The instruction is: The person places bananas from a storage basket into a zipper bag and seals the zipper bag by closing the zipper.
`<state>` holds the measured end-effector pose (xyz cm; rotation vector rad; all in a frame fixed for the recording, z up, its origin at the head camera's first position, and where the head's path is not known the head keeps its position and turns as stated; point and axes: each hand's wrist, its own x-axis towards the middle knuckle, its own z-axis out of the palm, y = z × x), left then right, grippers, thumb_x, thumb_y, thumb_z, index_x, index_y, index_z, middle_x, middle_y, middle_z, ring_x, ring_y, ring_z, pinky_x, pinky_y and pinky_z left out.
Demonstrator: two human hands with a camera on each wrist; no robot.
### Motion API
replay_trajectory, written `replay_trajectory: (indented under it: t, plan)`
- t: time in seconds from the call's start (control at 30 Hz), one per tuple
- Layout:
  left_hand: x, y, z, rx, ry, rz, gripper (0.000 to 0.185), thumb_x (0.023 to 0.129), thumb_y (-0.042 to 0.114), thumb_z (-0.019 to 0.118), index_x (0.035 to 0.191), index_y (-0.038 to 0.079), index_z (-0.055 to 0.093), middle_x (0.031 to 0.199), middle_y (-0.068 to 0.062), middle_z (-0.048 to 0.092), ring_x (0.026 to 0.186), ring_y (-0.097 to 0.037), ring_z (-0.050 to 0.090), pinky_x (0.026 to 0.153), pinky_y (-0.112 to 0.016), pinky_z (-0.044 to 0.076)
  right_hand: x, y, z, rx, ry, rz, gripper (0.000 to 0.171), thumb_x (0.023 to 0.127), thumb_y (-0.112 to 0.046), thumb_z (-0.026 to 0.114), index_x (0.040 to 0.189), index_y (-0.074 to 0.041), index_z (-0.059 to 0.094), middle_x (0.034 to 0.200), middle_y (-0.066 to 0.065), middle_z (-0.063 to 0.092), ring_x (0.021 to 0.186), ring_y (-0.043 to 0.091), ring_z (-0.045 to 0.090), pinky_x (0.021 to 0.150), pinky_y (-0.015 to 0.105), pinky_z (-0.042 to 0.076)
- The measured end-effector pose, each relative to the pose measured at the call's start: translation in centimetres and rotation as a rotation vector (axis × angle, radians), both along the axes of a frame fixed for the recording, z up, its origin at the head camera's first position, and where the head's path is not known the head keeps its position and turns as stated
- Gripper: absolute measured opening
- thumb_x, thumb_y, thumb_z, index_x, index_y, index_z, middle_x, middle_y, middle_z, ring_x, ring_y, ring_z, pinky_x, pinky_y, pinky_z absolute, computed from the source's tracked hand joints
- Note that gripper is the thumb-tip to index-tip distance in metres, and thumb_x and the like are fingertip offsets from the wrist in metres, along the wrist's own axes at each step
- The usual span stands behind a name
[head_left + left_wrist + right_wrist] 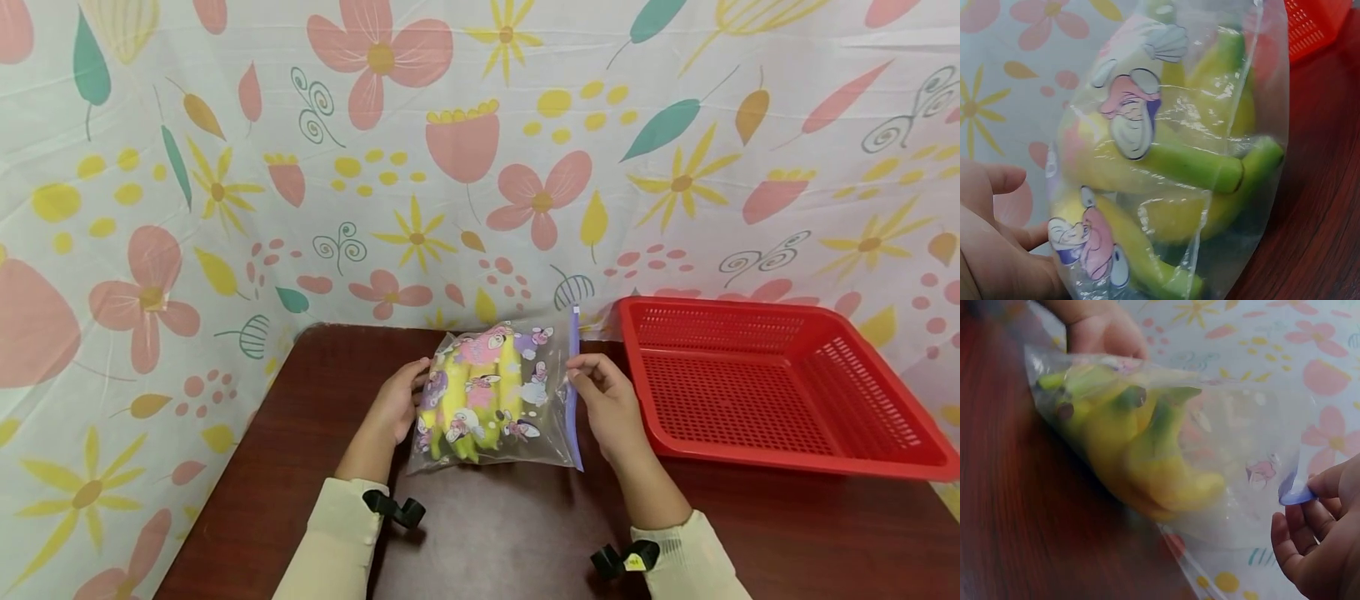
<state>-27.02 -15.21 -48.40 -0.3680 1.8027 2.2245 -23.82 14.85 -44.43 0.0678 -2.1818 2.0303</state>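
A clear zip bag printed with cartoon figures lies on the dark wooden table. It holds a bunch of yellow bananas with green stems. My left hand grips the bag's left end, with the fingers behind the plastic. My right hand pinches the purple zip strip along the bag's right edge, and the right wrist view shows the strip between thumb and fingers. The bag's far end is lifted slightly off the table.
A red perforated plastic basket with nothing visible in it stands on the table just right of my right hand; a corner of the basket shows in the left wrist view. A flowered cloth hangs behind and to the left of the table.
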Motion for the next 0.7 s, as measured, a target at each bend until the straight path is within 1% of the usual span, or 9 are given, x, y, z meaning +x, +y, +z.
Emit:
replay_trajectory:
  t: [0.17, 0.3, 0.47, 0.63, 0.7]
  plan:
    - [0.2, 0.4, 0.0, -0.01, 0.058, -0.016, 0.044, 0.105, 0.033, 0.047, 0.141, 0.009, 0.048, 0.138, -0.015, 0.051, 0.099, -0.018, 0.06, 0.081, -0.031, 0.051, -0.3, 0.9, -0.4, 0.062, -0.037, -0.033, 0.02, 0.102, -0.007, 0.053, 0.116, 0.003, 0.062, 0.091, -0.006, 0.059, 0.09, 0.01, 0.054, 0.081, 0.022, 0.046]
    - [0.2, 0.8, 0.1, -0.007, 0.083, -0.023, 0.042, 0.104, 0.028, 0.047, 0.142, 0.009, 0.048, 0.138, -0.012, 0.052, 0.1, -0.017, 0.06, 0.083, -0.031, 0.05, -0.4, 1.6, -0.5, 0.153, -0.069, -0.041, 0.02, 0.102, -0.008, 0.053, 0.115, 0.001, 0.063, 0.095, 0.003, 0.06, 0.088, 0.012, 0.053, 0.078, 0.024, 0.045]
    - [0.2, 1.2, 0.0, 0.009, 0.098, -0.015, 0.043, 0.103, 0.026, 0.049, 0.142, 0.008, 0.05, 0.135, -0.011, 0.054, 0.103, -0.016, 0.061, 0.087, -0.03, 0.049, -0.5, 2.1, -0.6, 0.36, -0.117, -0.02, 0.02, 0.101, -0.013, 0.054, 0.116, -0.004, 0.065, 0.101, 0.015, 0.062, 0.084, 0.017, 0.054, 0.071, 0.026, 0.047]
    - [0.2, 1.6, 0.0, -0.006, 0.111, -0.024, 0.043, 0.104, 0.025, 0.05, 0.143, 0.008, 0.05, 0.13, -0.009, 0.057, 0.1, -0.012, 0.062, 0.089, -0.029, 0.048, -0.6, 2.2, -0.7, 0.508, -0.143, 0.001, 0.023, 0.1, -0.014, 0.052, 0.119, -0.006, 0.063, 0.109, 0.018, 0.063, 0.087, 0.024, 0.057, 0.07, 0.03, 0.048]
    - [0.2, 1.8, 0.0, -0.022, 0.119, -0.036, 0.044, 0.104, 0.026, 0.051, 0.144, 0.008, 0.05, 0.129, -0.009, 0.058, 0.1, -0.012, 0.061, 0.089, -0.029, 0.048, -0.5, 2.2, -0.8, 0.597, -0.147, -0.001, 0.025, 0.099, -0.017, 0.052, 0.119, -0.007, 0.063, 0.111, 0.018, 0.063, 0.09, 0.026, 0.058, 0.072, 0.032, 0.048]
